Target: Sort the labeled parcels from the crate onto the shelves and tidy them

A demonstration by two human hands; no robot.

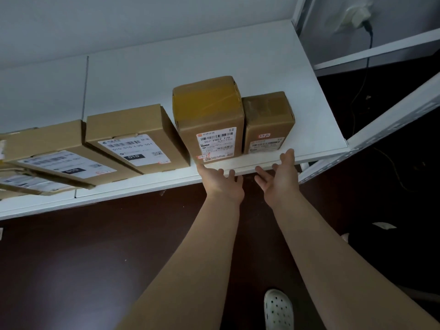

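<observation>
Several labeled cardboard parcels stand on a white shelf (238, 60). A tall box sealed with yellow tape (209, 117) stands beside a smaller brown box (267, 121) on the right part. A flat box marked 010 (133, 136) and another flat box (52, 153) lie to the left, jutting over the front edge. My left hand (221, 183) is at the shelf's front edge just below the tall box, fingers spread. My right hand (279, 175) is open, palm up, its fingertips near the lower front of the smaller box. Neither hand holds anything.
More flat parcels (26, 183) are stacked at the far left edge. A white metal shelf upright (381, 129) slants past on the right. A wall plug with a black cable (367, 32) hangs behind the shelf. My white clog (278, 310) stands on the dark floor.
</observation>
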